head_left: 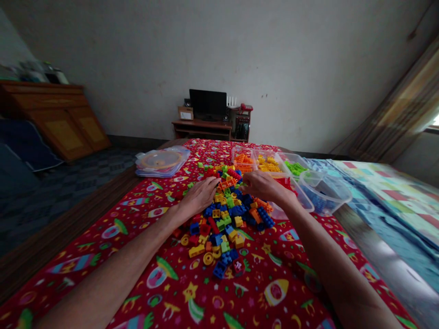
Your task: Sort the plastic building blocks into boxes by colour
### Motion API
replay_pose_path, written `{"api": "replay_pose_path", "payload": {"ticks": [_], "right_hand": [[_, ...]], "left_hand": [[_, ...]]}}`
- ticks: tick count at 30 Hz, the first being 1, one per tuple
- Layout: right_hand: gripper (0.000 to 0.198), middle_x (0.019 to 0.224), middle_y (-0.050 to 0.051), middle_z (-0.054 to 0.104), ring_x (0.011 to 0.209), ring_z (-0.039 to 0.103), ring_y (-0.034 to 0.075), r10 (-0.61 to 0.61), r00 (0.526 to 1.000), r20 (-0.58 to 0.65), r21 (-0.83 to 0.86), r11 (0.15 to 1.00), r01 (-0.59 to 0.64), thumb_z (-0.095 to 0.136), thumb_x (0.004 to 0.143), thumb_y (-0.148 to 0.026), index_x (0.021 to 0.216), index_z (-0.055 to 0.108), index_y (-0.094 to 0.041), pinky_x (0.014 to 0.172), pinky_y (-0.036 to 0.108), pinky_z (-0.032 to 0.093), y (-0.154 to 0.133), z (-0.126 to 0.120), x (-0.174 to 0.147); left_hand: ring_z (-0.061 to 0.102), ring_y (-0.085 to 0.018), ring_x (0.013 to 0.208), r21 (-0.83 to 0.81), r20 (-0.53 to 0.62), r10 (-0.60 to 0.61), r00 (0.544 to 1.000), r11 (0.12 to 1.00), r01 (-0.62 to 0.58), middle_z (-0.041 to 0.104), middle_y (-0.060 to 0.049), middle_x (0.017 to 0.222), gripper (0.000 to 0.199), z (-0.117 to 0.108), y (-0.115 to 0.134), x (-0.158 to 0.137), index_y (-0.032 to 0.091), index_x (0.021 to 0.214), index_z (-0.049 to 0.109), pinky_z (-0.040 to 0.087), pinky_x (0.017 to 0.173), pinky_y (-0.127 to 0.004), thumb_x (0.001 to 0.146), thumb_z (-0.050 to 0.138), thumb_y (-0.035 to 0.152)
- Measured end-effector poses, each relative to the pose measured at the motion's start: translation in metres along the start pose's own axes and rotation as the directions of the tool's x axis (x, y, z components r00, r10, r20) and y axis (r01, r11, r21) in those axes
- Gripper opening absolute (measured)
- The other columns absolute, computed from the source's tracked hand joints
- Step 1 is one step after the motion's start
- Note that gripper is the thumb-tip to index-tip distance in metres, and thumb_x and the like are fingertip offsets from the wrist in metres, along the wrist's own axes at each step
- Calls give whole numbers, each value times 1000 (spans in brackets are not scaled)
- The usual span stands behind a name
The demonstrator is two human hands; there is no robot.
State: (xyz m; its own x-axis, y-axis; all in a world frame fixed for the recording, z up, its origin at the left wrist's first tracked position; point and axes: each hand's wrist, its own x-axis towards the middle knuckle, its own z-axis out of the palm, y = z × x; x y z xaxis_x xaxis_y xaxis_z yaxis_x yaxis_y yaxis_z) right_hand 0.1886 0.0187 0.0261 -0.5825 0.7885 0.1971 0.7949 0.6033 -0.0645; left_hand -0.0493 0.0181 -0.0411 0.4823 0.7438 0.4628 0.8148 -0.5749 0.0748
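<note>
A loose pile of toy building bricks (228,214) in red, blue, yellow, green and orange lies on the red patterned tablecloth (254,292). My left hand (202,194) rests against the pile's left side, fingers stretched toward a long orange brick (227,183). On the pile's right side, my right hand (264,185) is closed with its fingers curled down. Its fingertips are partly hidden, and a bit of green shows beside them; I cannot make out what they hold. Yellow wheel-like pieces (208,259) lie at the pile's near edge.
Clear bins behind my right hand hold orange bricks (244,160), yellow bricks (268,163), green bricks (295,168) and red pieces (286,183). A rounded clear tub (334,201) with dark blue contents stands at the right edge. Stacked plastic lids (161,162) lie far left.
</note>
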Motion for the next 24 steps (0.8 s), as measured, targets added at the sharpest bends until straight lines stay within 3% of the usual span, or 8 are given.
{"api": "replay_pose_path", "payload": {"ticks": [4, 8, 13, 17, 24], "right_hand": [[21, 91, 6, 65, 81, 55, 14, -93, 994, 52, 102, 991, 88, 58, 86, -23, 105, 62, -15, 69, 23, 36, -26, 0, -4], [25, 102, 14, 66, 91, 58, 17, -123, 977, 173, 72, 991, 112, 57, 89, -27, 106, 64, -9, 75, 24, 38, -54, 5, -5], [18, 89, 11, 68, 80, 58, 14, -130, 985, 118, 71, 990, 122, 54, 89, -19, 96, 67, -8, 68, 22, 35, -48, 10, 1], [21, 81, 9, 68, 73, 58, 13, -48, 999, 10, 24, 999, 48, 47, 90, -18, 91, 67, -10, 65, 23, 34, -33, 15, 5], [31, 93, 16, 71, 82, 66, 22, 195, 980, 44, -113, 975, -189, 46, 92, -33, 92, 71, -15, 62, 27, 39, -50, 25, 13]], "left_hand": [[54, -23, 120, -23, 4, 24, 1000, 999, -24, 52, -14, 133, 42, 1, -3, 0, 15, 134, 44, 45, 100, -37, 94, 33, 20], [58, -23, 113, 9, 40, 31, 999, 999, -31, 55, -14, 129, 43, 5, -8, 2, 15, 134, 44, 48, 95, -36, 92, 35, 19], [56, -23, 116, 1, 20, 47, 999, 999, -47, 54, -13, 129, 44, 4, -8, 1, 15, 135, 43, 47, 97, -37, 92, 36, 18], [57, -22, 114, -17, -20, 41, 999, 999, -42, 57, -12, 126, 41, 4, -5, 0, 18, 133, 46, 47, 98, -37, 94, 35, 19], [60, -23, 109, 17, 8, -7, 1000, 1000, 7, 58, -13, 125, 39, 8, -7, 5, 16, 131, 50, 50, 93, -37, 94, 35, 20]]}}
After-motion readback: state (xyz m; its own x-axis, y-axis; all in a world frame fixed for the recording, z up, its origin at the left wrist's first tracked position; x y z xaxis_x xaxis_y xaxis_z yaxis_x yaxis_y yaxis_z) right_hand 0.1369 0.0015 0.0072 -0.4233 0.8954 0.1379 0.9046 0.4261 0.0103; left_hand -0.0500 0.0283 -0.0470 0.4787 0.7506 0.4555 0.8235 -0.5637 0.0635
